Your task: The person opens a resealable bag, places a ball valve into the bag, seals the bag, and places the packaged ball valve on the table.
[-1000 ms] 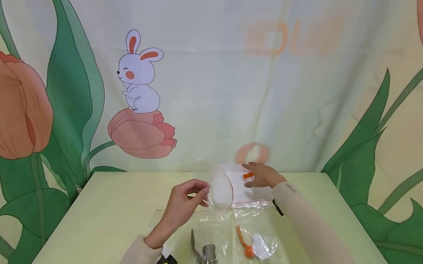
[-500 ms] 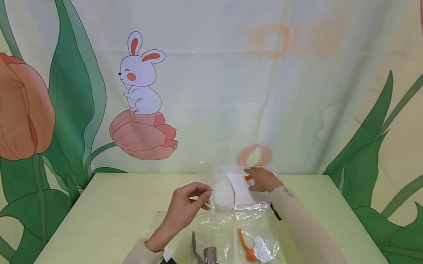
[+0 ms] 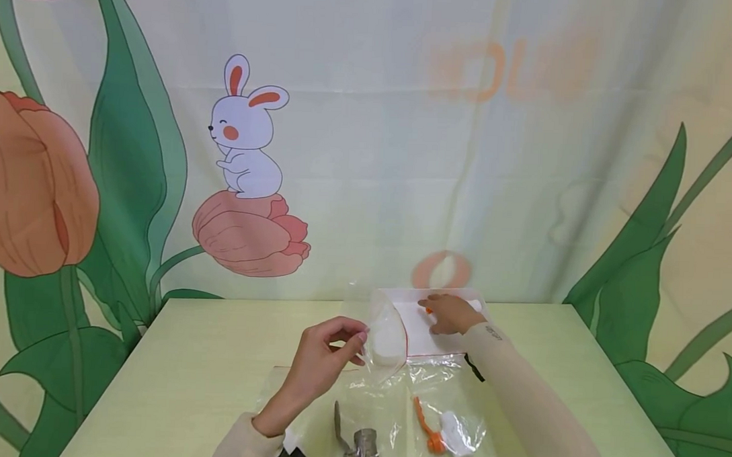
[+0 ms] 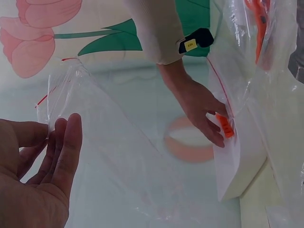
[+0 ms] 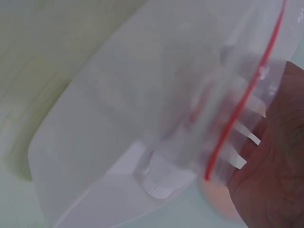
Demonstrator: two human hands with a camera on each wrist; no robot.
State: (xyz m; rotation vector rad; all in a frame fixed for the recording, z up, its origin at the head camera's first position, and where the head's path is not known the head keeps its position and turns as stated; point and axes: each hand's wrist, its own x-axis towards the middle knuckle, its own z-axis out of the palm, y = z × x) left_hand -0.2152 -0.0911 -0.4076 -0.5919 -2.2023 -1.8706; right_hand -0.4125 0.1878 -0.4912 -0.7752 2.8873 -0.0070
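My left hand [image 3: 322,355] pinches the edge of a clear zip bag [image 4: 102,109] with a red seal line; the bag hangs out past the fingertips. My right hand [image 3: 454,314] is over a white box [image 3: 411,331], its fingers around a small orange part [image 4: 225,127]. The fingers cover much of that part in the head view, so whether they grip it is unclear. A white ribbed end piece [image 5: 159,178] lies beside the right hand in the right wrist view, blurred behind clear plastic with a red seal strip [image 5: 244,97].
Nearer on the pale table [image 3: 173,383], a clear bag holds a grey metal valve [image 3: 366,447] with a lever. Beside it, another bag holds a white valve [image 3: 455,437] with an orange handle [image 3: 434,441]. A printed curtain [image 3: 356,154] hangs behind the table.
My right hand's fingers have drawn in over the orange part, which is now mostly covered in the head view. My left hand keeps its pinch on the bag with barely any movement.
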